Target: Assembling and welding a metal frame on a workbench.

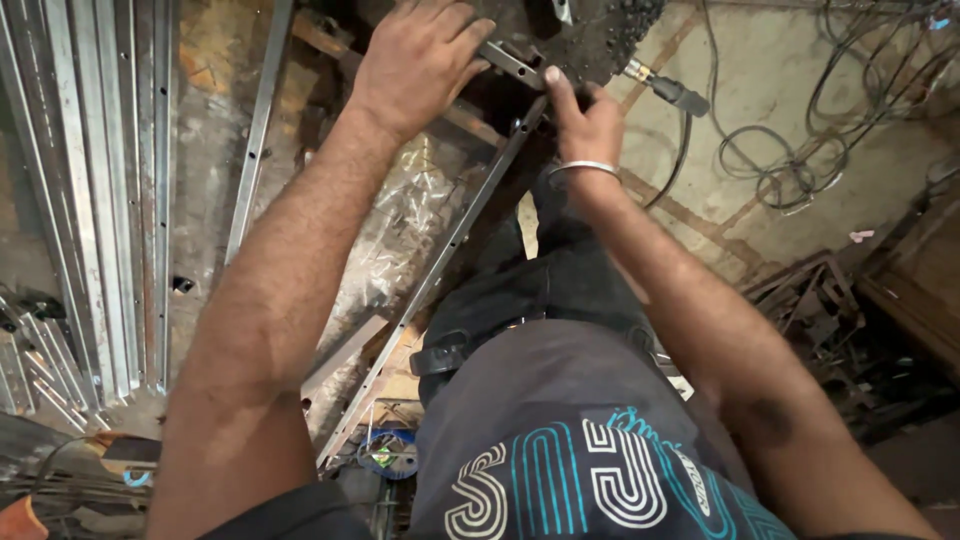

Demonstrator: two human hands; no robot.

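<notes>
My left hand (415, 55) presses palm-down on a short grey metal bar (512, 64) at the top of the view, fingers spread over it. My right hand (585, 120), with a silver bangle on the wrist, grips the upper end of a long slotted metal channel (440, 260), which slants from near my left hand down to the floor at lower left. The thumb points up toward the short bar. A welding holder with a black cable (672, 92) lies just right of my right hand.
Several long metal channels (100, 200) lie side by side on the floor at left, one more (255, 130) apart from them. Tangled cables (830, 110) cover the floor at upper right. Scrap metal (820, 300) is piled at right. My legs fill the lower middle.
</notes>
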